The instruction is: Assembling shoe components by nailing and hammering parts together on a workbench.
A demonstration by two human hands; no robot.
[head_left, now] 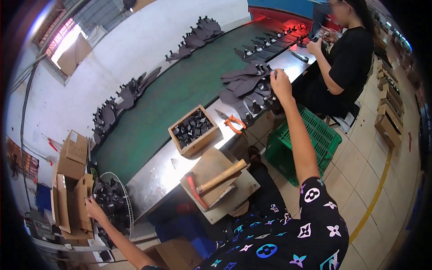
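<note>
My right hand [281,84] reaches to the right end of a pile of dark grey sole-shaped pieces [240,85] with small black and metal fittings. Its fingers are closed on the end of one sole piece at the pile's edge. Far to the left, my left hand [93,209] is beside an open cardboard box [81,202] and a round basket [130,210] heaped with black parts [108,193]. The fingers of that hand look pinched, but what they hold is too small to make out.
Before me, a hammer [221,177] lies on a block [211,163]. Orange-handled pliers [235,124] and a wooden box [203,142] of black parts rest on the metal ledge. More soles line the green belt [175,96]. A green crate [326,141] and a co-worker [353,58] are right.
</note>
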